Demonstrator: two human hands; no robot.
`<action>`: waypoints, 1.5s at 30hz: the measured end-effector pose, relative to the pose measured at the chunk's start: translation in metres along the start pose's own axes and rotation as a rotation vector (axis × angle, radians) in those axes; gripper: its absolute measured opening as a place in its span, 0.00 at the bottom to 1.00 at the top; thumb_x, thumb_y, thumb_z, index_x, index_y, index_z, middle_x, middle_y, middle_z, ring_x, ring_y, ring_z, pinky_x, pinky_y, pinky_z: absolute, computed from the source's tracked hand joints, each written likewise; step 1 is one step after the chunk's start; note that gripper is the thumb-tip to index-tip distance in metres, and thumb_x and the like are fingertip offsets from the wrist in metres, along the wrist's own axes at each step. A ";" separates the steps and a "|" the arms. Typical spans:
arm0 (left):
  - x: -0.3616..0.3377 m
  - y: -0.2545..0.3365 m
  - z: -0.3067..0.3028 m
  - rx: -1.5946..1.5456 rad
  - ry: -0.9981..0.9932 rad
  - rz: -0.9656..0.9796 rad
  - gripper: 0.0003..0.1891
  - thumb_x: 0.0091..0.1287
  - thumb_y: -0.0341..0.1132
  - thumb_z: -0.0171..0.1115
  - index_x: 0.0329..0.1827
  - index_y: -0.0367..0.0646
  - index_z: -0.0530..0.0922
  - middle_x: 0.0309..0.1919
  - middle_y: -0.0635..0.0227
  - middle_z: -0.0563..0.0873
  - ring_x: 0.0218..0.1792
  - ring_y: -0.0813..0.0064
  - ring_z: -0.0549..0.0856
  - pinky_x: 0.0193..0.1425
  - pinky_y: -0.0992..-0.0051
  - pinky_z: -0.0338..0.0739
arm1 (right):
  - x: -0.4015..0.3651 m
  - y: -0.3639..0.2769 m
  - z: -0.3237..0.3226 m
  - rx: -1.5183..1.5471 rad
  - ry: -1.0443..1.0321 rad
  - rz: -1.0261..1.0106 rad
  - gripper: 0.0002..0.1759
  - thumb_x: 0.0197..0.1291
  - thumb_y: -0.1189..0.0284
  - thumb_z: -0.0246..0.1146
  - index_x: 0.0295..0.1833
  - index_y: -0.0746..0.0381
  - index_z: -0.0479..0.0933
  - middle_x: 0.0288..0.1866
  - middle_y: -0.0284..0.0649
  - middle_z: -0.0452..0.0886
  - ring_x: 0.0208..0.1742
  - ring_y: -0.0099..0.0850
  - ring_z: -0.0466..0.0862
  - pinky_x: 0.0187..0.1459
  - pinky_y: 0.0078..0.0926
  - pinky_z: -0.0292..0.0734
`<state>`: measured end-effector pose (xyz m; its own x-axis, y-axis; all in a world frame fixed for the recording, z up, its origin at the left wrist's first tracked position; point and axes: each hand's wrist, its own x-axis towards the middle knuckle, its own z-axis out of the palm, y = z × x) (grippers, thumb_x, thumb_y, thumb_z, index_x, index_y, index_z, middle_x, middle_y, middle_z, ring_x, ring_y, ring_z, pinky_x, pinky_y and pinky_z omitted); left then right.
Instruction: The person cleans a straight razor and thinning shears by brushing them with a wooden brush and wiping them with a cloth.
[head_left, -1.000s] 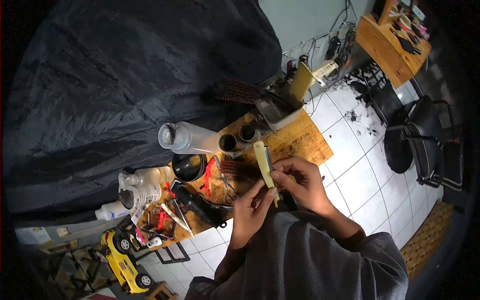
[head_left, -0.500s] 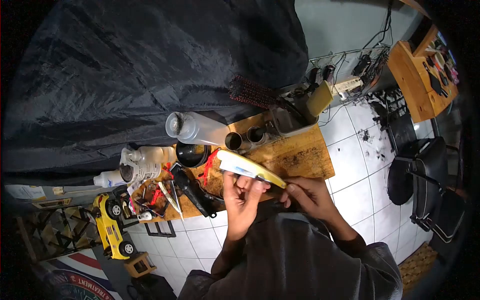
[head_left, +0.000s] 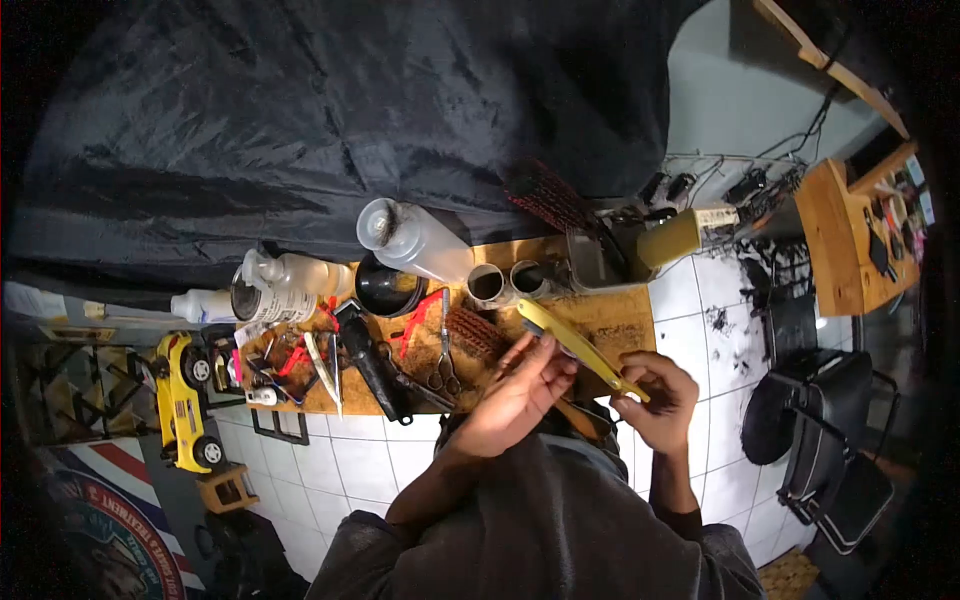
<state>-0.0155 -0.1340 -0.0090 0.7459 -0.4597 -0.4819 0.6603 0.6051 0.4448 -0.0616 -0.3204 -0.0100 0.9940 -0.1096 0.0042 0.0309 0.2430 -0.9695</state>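
A yellow folding straight razor (head_left: 580, 350) is held slantwise above the wooden table, with its pivot end low at the right. My left hand (head_left: 520, 392) grips the upper part, thumb against its side; some of its fingers are hidden. The fingers of my right hand (head_left: 662, 400) pinch the lower end near the pivot. To the left of the razor, a brown-bristled brush (head_left: 472, 332) and a pair of scissors (head_left: 445, 368) lie on the table. Black hair clippers (head_left: 370, 362) rest further left, beside a red clip-like piece (head_left: 412, 325).
The wooden table (head_left: 625, 315) carries a clear bottle (head_left: 430, 245), a black bowl (head_left: 388, 290), two cups (head_left: 487, 285) and a bin with a round brush (head_left: 548, 198). A black cape (head_left: 300, 130) hangs behind. A black chair (head_left: 825, 410) stands right; a yellow toy car (head_left: 183, 405) is left.
The razor has turned steeper and shifted right with both hands. My right hand has turned more upright at the lower end. The camera view has shifted, uncovering the scissors and brush.
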 end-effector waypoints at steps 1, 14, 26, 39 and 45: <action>0.000 -0.001 0.000 -0.045 -0.061 -0.019 0.12 0.73 0.42 0.52 0.54 0.48 0.73 0.43 0.74 0.81 0.43 0.82 0.80 0.50 0.77 0.74 | 0.000 0.007 0.002 -0.155 0.005 -0.058 0.20 0.45 0.79 0.73 0.47 0.69 0.80 0.35 0.41 0.80 0.36 0.26 0.80 0.40 0.19 0.75; -0.014 0.020 -0.008 0.245 -0.045 0.053 0.18 0.76 0.44 0.46 0.55 0.40 0.73 0.44 0.73 0.80 0.41 0.83 0.78 0.44 0.82 0.69 | 0.071 -0.024 0.066 -0.847 -0.028 -0.515 0.09 0.57 0.83 0.62 0.44 0.72 0.75 0.42 0.51 0.79 0.38 0.41 0.82 0.38 0.28 0.76; -0.011 0.046 -0.015 0.609 -0.086 0.164 0.14 0.75 0.34 0.48 0.58 0.37 0.71 0.46 0.68 0.81 0.42 0.82 0.78 0.44 0.81 0.69 | 0.094 -0.025 0.085 -0.977 -0.031 -0.435 0.05 0.60 0.79 0.61 0.40 0.70 0.75 0.33 0.51 0.76 0.29 0.45 0.77 0.30 0.34 0.71; -0.009 0.050 -0.022 0.627 -0.152 0.074 0.14 0.74 0.32 0.50 0.60 0.39 0.68 0.48 0.69 0.78 0.48 0.82 0.78 0.49 0.81 0.72 | 0.093 -0.023 0.089 -1.173 -0.090 -0.300 0.11 0.56 0.76 0.67 0.45 0.67 0.79 0.34 0.47 0.77 0.25 0.38 0.79 0.26 0.29 0.70; -0.010 0.038 -0.021 0.638 -0.137 0.345 0.18 0.72 0.29 0.51 0.63 0.36 0.64 0.51 0.62 0.77 0.51 0.77 0.79 0.53 0.78 0.74 | 0.076 -0.032 0.094 -1.057 0.079 -0.226 0.15 0.56 0.76 0.67 0.49 0.69 0.79 0.44 0.43 0.75 0.30 0.24 0.81 0.26 0.21 0.72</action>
<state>0.0005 -0.0931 -0.0029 0.8971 -0.4136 -0.1554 0.2774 0.2535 0.9267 0.0228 -0.2456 0.0440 0.9661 -0.1183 0.2297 0.0685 -0.7399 -0.6692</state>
